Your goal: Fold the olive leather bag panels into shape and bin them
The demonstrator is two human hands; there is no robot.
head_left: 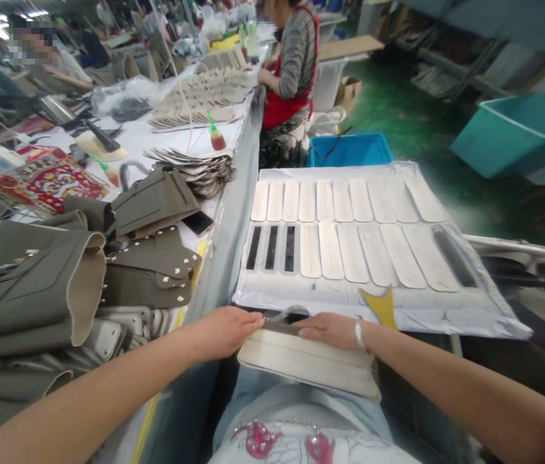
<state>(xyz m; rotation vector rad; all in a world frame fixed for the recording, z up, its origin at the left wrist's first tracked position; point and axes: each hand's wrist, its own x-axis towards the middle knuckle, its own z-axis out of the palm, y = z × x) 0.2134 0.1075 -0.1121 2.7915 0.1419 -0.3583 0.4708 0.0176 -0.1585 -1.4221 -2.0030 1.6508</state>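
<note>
A bag piece (308, 362) lies across my lap, with a long cream rounded panel facing up and a dark grey-green strip along its far edge. My left hand (227, 332) grips its far left corner, fingers pressed together. The fingers of my right hand (333, 330) close on the far edge near the middle, and a bracelet circles that wrist. A grey curved strap shows between the two hands; the underside of the piece is hidden. Just beyond my hands, a white-covered board (272, 283) carries two rows of cream rounded panels (333, 250).
On the long table to my left are grey-green bag bodies (25, 283), stacked grey pieces (199, 171), a phone (198, 223) and a glue bottle (217, 136). A co-worker in a red apron (286, 96) sits ahead. Blue (349, 149) and teal bins (518, 135) stand on the floor.
</note>
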